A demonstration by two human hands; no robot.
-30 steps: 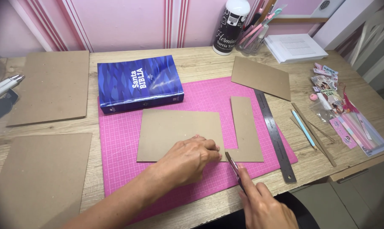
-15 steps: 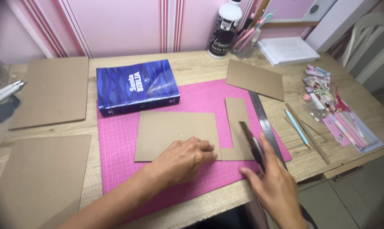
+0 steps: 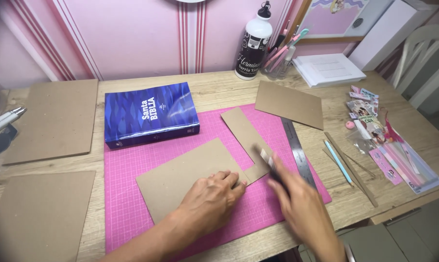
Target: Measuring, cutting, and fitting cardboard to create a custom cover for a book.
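**Cardboard cut, strip lying loose**

While the left hand (image 3: 209, 199) lies flat, fingers spread, on the large cardboard sheet (image 3: 188, 177) at the middle of the pink cutting mat (image 3: 132, 194), the right hand (image 3: 302, 208) grips a blurred craft knife (image 3: 268, 162) just beside the sheet's right edge. A narrow cardboard strip (image 3: 246, 133) lies skewed beside it, apparently already cut away. The sheet looks plain brown, stiff and unmarked. More uncut boards (image 3: 52, 121) wait on the counter (image 3: 219, 92), so work likely remains.

Book (image 3: 150, 114) behind cardboard sheet (image 3: 190, 177) on cutting mat (image 3: 127, 194); ruler (image 3: 299, 153) seemingly right.
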